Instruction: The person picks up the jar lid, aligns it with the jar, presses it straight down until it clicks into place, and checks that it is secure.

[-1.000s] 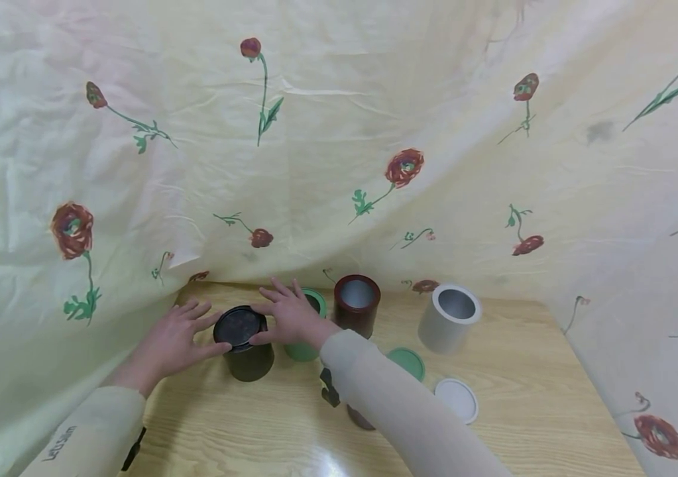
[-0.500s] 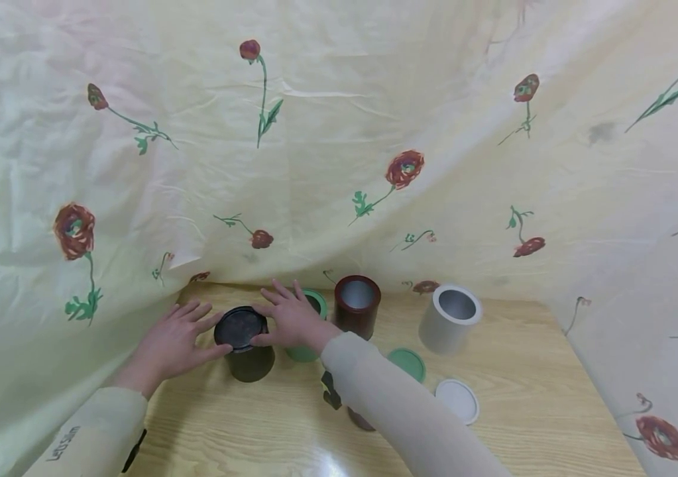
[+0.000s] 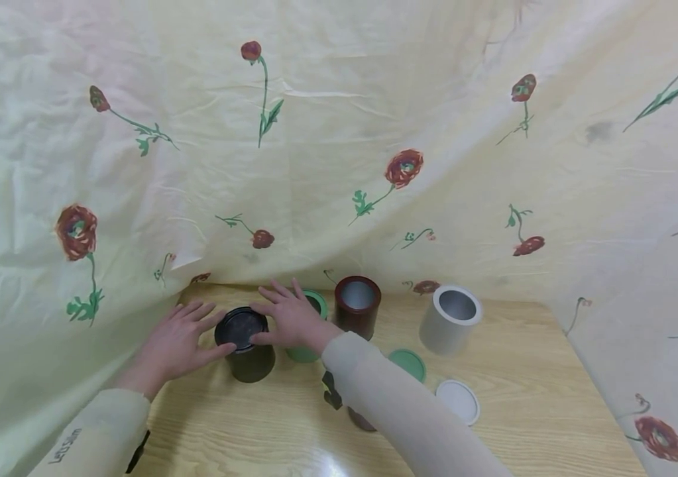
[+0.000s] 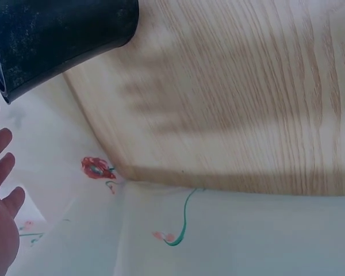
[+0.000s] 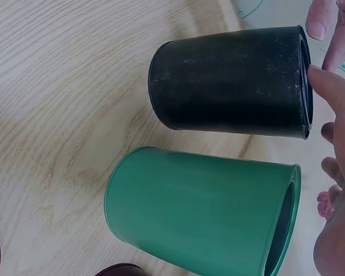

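Blk can (image 3: 250,366) stood at grn can (image 3: 301,354)'s 9 o'clock, L hand (image 3: 179,339) spread at blk's 9, R hand (image 3: 295,322) spread at its 3, thumbs (image 3: 264,338) by rim (image 5: 306,112), and seemed stiff, prob. light, a bit slick, best held round the sides.

Dark lettering (image 3: 65,445) on the left sleeve (image 3: 100,424) seems to read "Let's Slim", though small and slanted.

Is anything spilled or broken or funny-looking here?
Nothing looks spilled or knocked over. The black cylindrical can has pale scuffs on its side, like wear. Over on the right, the cream cloth with printed red flowers has a grey smudge that doesn't match its flowers.
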`<state>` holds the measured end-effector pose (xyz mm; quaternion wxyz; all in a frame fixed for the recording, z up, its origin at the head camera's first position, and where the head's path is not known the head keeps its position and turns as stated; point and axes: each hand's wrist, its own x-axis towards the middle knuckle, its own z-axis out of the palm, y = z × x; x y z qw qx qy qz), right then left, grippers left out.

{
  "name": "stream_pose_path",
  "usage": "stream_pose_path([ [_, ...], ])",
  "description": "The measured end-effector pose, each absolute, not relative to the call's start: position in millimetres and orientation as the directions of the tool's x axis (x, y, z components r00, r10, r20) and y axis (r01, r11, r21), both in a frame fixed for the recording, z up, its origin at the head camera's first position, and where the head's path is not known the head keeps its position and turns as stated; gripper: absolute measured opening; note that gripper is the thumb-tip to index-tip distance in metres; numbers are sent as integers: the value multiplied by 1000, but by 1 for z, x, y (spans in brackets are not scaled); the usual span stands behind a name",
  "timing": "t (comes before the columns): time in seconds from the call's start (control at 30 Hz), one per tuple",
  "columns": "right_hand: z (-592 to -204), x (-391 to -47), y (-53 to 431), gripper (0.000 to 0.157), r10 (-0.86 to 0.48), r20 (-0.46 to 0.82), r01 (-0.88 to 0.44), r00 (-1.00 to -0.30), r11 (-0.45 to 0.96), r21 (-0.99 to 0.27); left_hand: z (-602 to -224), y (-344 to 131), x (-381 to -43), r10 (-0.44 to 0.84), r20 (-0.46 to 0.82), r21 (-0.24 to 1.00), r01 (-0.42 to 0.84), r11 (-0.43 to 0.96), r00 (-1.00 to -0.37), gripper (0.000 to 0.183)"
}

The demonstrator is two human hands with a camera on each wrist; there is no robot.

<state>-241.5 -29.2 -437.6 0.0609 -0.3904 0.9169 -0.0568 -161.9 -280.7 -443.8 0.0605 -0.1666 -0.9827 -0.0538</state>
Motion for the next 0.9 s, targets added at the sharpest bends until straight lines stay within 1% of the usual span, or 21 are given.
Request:
stream_pose_path([
  [0.23, -437, -237, -28, 72, -741, -52, -730, -669, 669, -144, -445, -274, -156, 305, 163, 94, 322, 942, -938, 82],
  [0.53, -442, -232, -28, 68, -745, -59, -741, -665, 667, -77, -448, -269, -149, 282, 183, 121, 307, 944, -942, 82],
  [0.7, -441, -230, -29, 67, -741, -66, -740, -668, 671, -50, -454, -269, -149, 270, 179, 145, 296, 944, -946, 83],
  [0.9, -441, -230, -30, 67, -745, -67, -743, -664, 667, -51, -457, -270, -148, 258, 168, 164, 285, 944, -951, 82],
])
